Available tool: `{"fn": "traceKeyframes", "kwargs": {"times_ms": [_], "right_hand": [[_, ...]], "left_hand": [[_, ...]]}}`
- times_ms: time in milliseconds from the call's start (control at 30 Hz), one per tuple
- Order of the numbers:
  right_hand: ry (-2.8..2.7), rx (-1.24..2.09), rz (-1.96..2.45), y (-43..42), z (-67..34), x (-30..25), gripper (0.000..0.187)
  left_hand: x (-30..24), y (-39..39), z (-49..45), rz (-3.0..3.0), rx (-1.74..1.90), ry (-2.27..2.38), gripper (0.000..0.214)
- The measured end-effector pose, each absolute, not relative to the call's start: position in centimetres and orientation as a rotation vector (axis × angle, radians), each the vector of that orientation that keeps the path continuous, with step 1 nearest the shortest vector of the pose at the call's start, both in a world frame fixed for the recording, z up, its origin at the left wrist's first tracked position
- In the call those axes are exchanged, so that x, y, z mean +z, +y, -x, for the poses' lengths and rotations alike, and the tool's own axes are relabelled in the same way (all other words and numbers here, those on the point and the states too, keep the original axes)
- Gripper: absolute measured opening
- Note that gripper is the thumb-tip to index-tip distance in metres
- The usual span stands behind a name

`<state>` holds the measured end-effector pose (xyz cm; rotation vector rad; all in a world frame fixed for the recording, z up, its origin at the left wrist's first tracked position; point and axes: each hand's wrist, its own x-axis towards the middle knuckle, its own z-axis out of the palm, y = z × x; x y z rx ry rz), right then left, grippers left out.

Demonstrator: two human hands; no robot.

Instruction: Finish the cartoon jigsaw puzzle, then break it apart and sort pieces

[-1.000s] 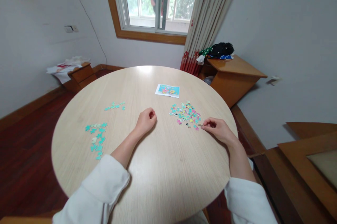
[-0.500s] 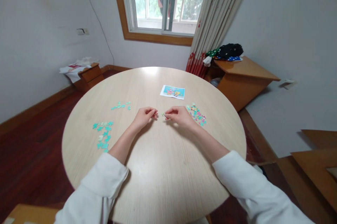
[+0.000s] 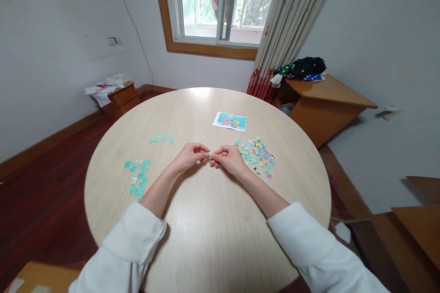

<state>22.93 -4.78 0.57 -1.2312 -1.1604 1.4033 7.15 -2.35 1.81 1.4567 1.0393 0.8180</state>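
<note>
Over the middle of the table, a small jigsaw puzzle piece (image 3: 209, 155) is pinched between both hands. My left hand (image 3: 193, 155) is closed on its left side, thumb and fingertips together. From the other side, my right hand (image 3: 227, 157) grips the same piece; the fingers partly cover it, so its print cannot be made out. Beside my right hand lies a loose heap of puzzle pieces (image 3: 258, 155) in turquoise, yellow and pink. Off to the left are turquoise and pale pieces (image 3: 139, 176) in an angled group, with a smaller turquoise group (image 3: 161, 138) above them.
A printed cartoon picture (image 3: 229, 121) lies on the round wooden table (image 3: 206, 238) beyond the hands. Behind it are a window (image 3: 227, 4) and a curtain (image 3: 275, 41). A wooden desk (image 3: 330, 100) with cloths stands at right, a small cabinet (image 3: 122, 100) at left.
My left hand has come to the right hand and now grips the piece with it; before, they were apart. The right hand has shifted left of the heap, uncovering more pieces. The view has turned slightly left.
</note>
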Motion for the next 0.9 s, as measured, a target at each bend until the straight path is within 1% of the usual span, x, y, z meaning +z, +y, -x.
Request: {"fn": "traceKeyframes", "kwargs": {"times_ms": [100,200,333,467,767,833,900], "right_hand": [[-1.206,1.419,1.210,-4.8,-23.0,0.8,0.021],[-1.228,1.401,1.227,-4.8,-23.4,1.1,0.017],[-1.244,1.275,1.274,-4.3,-24.8,1.8,0.011],[-1.290,1.202,1.300,-3.9,-26.4,2.6,0.014],[-1.504,1.153,1.386,-3.4,-31.1,4.5,0.022],[-1.617,1.097,1.416,-3.4,-32.4,4.6,0.024],[-1.718,0.948,1.454,-3.3,-33.4,4.4,0.024]], "left_hand": [[2.2,-2.6,-7.4,-1.464,0.811,1.075,0.015],[2.5,-2.6,-7.4,-1.466,0.779,1.146,0.012],[2.5,-2.6,-7.1,-1.568,0.646,1.210,0.011],[2.4,-2.8,-7.1,-1.686,0.543,1.221,0.013],[2.3,-3.0,-7.5,-1.825,0.509,1.316,0.015],[2.2,-3.0,-7.4,-1.834,0.526,1.317,0.014],[2.1,-2.9,-7.4,-1.843,0.549,1.313,0.011]]}}
